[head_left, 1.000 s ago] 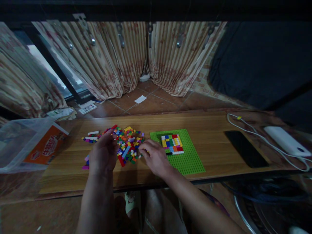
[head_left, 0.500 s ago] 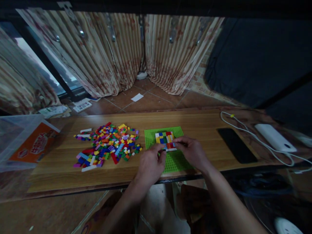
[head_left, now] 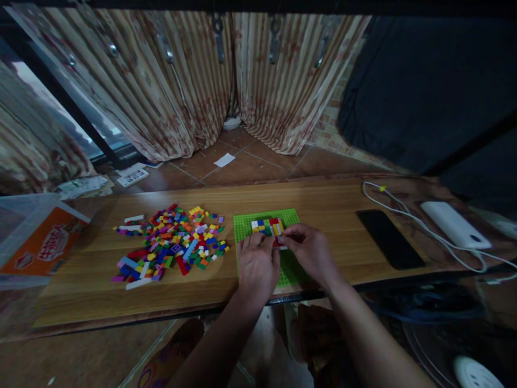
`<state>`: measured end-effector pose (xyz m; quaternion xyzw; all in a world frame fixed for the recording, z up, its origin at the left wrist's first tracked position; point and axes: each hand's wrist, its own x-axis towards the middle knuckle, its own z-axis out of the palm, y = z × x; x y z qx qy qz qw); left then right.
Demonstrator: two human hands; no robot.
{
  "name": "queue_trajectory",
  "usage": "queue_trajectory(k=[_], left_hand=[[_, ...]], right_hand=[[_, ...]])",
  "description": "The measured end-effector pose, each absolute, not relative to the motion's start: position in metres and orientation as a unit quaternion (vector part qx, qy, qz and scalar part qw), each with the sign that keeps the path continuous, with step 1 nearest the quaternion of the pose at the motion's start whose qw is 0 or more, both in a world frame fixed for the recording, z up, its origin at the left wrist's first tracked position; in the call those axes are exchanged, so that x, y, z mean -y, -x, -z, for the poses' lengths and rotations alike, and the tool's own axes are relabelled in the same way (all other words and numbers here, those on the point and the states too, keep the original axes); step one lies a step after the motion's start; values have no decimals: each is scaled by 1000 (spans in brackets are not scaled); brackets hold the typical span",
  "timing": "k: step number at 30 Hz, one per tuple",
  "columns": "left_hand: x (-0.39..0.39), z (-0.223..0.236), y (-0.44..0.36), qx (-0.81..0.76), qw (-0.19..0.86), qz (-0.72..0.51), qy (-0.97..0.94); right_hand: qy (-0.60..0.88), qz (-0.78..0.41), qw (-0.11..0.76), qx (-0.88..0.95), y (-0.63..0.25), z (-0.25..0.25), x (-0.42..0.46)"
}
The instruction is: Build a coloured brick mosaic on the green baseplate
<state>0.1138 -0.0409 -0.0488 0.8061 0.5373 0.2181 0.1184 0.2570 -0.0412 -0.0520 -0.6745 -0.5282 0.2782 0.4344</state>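
A bright green studded baseplate lies on the table in front of me. On it sits a flat block of building bricks in white, yellow, blue, green and red. My left hand reaches over the front left of that block, fingers bent against it, and covers much of it. From the right, my right hand pinches at the block's front right edge with thumb and forefinger. Between the two hands, a few red and white bricks show. Exactly which brick each hand's fingertips press is hidden.
Loose bricks form a wide pile left of the baseplate. A clear plastic box with an orange label stands at the far left. To the right lie a black phone, a white power bank and a white cable.
My left hand has shifted forward over the block, hiding more of its front left part. My right hand stays pinched at the right edge. The whole view has moved slightly.
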Motion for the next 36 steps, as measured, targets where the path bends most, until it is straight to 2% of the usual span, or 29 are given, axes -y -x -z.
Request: queue_trajectory(k=[5, 13, 27, 36], left_hand=[[39, 49, -117, -537, 139, -229, -800], [43, 50, -115, -531, 163, -239, -797], [47, 54, -117, -539, 172, -264, -782], [48, 53, -116, -535, 168, -266, -784]], right_hand=[[700, -229, 408, 539, -258, 49, 43], [716, -266, 373, 527, -257, 46, 44], [746, -241, 320, 532, -252, 35, 49], [736, -248, 335, 534, -251, 36, 52]])
